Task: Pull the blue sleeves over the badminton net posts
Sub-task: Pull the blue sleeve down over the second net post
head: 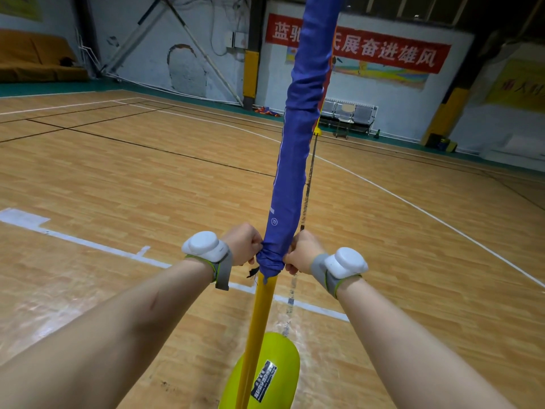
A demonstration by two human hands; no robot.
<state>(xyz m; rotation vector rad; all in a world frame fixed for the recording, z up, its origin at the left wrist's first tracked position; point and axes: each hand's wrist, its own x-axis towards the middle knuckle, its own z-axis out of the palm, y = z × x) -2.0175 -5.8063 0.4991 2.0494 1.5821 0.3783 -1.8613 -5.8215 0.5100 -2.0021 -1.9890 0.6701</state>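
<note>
A blue fabric sleeve covers the upper part of a yellow net post, running up past the top of the frame. Its bunched lower hem sits about a third of the way up the visible post. My left hand grips the hem on its left side. My right hand grips the hem on the right. Both fists are closed tight on the cloth. Below them the post stands bare down to its yellow-green base. A dark net edge runs behind the sleeve.
Wooden court floor with white and black lines spreads all round. A second yellow post stands far across the court. Metal bench seats line the back wall under a red banner. Brown mats are stacked at far left.
</note>
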